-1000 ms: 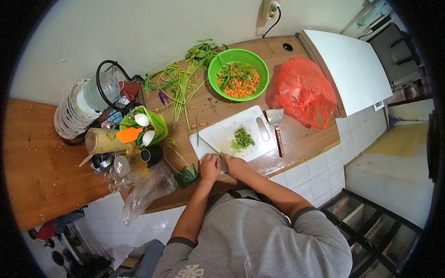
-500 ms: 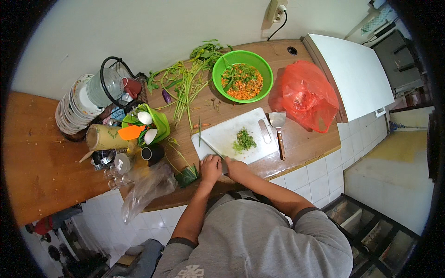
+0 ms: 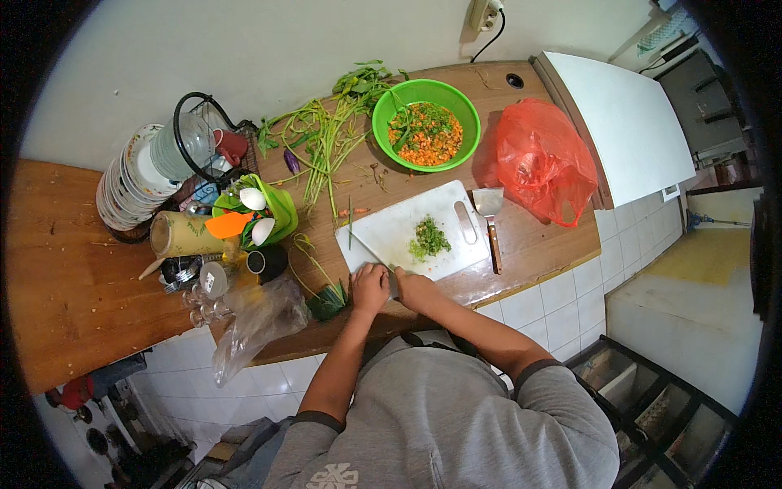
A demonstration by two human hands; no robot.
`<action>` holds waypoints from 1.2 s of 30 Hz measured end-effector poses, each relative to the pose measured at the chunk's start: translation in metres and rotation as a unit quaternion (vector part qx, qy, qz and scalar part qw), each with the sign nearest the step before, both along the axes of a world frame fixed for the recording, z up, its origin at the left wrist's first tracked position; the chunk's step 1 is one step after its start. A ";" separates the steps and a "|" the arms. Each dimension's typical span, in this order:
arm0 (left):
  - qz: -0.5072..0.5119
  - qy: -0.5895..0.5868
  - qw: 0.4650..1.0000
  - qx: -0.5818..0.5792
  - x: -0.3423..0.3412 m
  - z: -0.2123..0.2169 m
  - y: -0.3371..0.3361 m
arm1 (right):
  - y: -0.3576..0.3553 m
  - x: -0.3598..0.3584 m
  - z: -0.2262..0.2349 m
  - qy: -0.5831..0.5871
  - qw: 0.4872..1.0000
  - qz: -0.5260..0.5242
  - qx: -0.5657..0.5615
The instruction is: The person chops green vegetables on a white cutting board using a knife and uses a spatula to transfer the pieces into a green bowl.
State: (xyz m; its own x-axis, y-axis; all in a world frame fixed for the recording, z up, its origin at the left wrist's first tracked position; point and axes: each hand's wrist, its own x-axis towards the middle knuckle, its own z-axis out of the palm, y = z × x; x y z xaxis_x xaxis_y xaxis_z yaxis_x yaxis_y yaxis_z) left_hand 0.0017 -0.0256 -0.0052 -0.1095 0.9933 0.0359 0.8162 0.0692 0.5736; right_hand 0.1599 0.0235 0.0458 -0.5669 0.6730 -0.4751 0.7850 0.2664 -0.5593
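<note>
At the near left part of a white cutting board (image 3: pixel 391 232), my right hand (image 3: pixel 414 291) is closed around a knife, whose blade (image 3: pixel 375 254) points up and left across the board. My left hand (image 3: pixel 371 288) sits close beside the blade with its fingers curled, pressing on green stalks mostly hidden under it. Dark green leaves (image 3: pixel 328 301) stick out to the left of that hand, over the table. A small pile of chopped greens (image 3: pixel 429 238) lies on the board, beyond my right hand. One thin green stalk (image 3: pixel 350 222) lies across the board's left edge.
Beyond the board stand a green bowl (image 3: pixel 428 90) of diced orange and green vegetables and a red plastic bag (image 3: pixel 544 159). A spatula (image 3: pixel 492 228) lies to the right. Leafy stems (image 3: pixel 326 147), a utensil holder (image 3: pixel 281 213), stacked plates (image 3: pixel 130 183) and a clear bag (image 3: pixel 261 326) are leftward.
The view has shifted slightly, so the board and bowl sit a little higher in the picture. Both hands keep nearly the same place and grip at the board's near edge.
</note>
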 end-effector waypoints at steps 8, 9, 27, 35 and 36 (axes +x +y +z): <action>0.013 -0.011 1.000 -0.003 0.002 0.001 0.000 | -0.007 0.000 -0.001 0.007 1.000 0.000 0.008; 0.013 -0.012 1.000 -0.001 0.001 0.000 0.001 | -0.008 0.002 -0.002 0.007 1.000 0.001 0.010; 0.013 -0.053 0.998 -0.027 -0.003 -0.008 0.001 | -0.014 0.004 -0.021 0.069 0.996 -0.031 0.053; 0.003 -0.034 0.999 -0.020 -0.009 -0.008 -0.001 | -0.018 0.001 -0.008 0.055 0.998 -0.032 0.024; 0.001 -0.034 0.999 -0.018 -0.007 -0.008 0.000 | -0.017 0.001 -0.011 0.055 0.998 -0.033 0.027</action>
